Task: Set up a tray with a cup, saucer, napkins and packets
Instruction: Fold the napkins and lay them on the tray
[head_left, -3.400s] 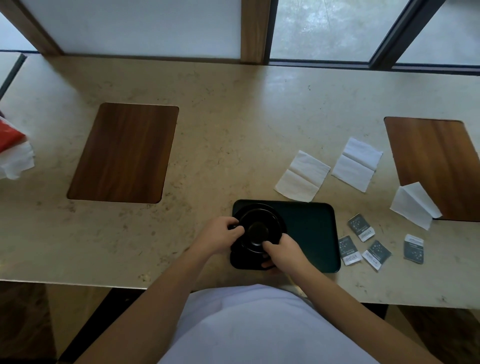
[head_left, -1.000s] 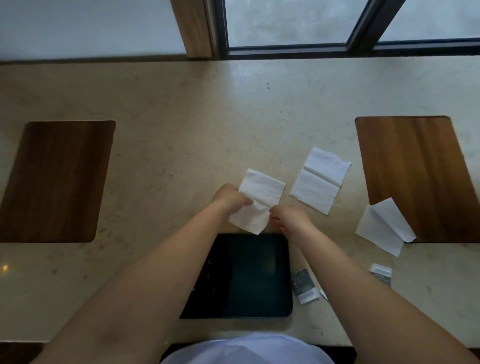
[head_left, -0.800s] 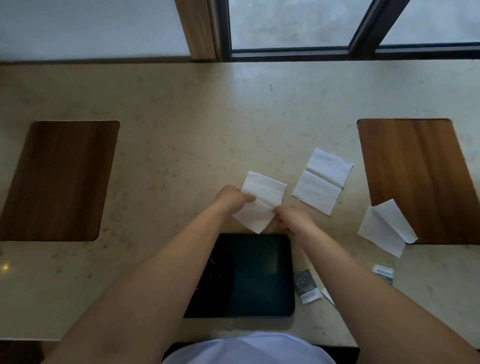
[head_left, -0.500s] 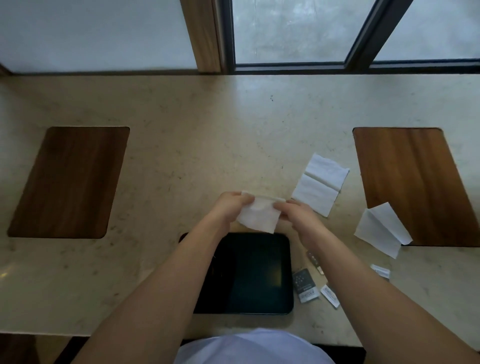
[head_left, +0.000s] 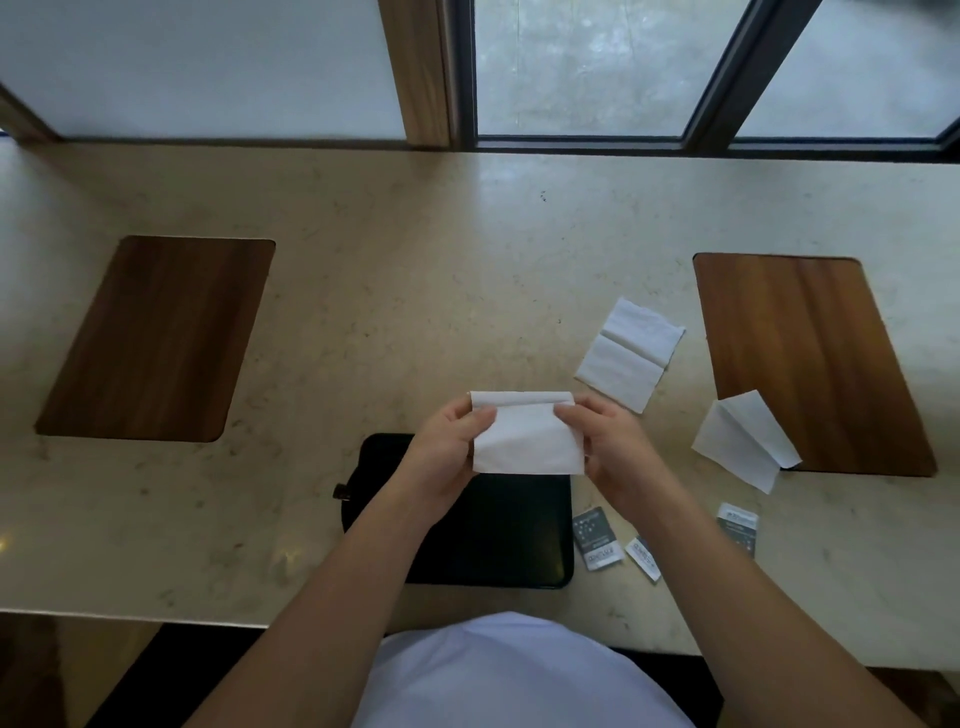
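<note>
A white napkin (head_left: 524, 436), folded in half, is held above the far edge of the dark tray (head_left: 509, 530). My left hand (head_left: 449, 452) pinches its left side and my right hand (head_left: 605, 449) pinches its right side. My left forearm hides most of the black cup and saucer; only a small dark bit (head_left: 341, 491) shows at the tray's left edge. Two more napkins lie on the counter, one (head_left: 628, 361) right of my hands and one (head_left: 743, 439) half on a wooden inlay. Several dark packets (head_left: 597, 538) lie right of the tray.
Wooden inlay panels sit in the stone counter at the left (head_left: 156, 338) and right (head_left: 805, 358). A window with dark frames (head_left: 582, 140) runs along the back. The counter's near edge (head_left: 130, 618) is close to my body.
Both hands lifted the napkin off the counter, folded it in half and brought it toward me over the tray's far edge. The view shifted slightly.
</note>
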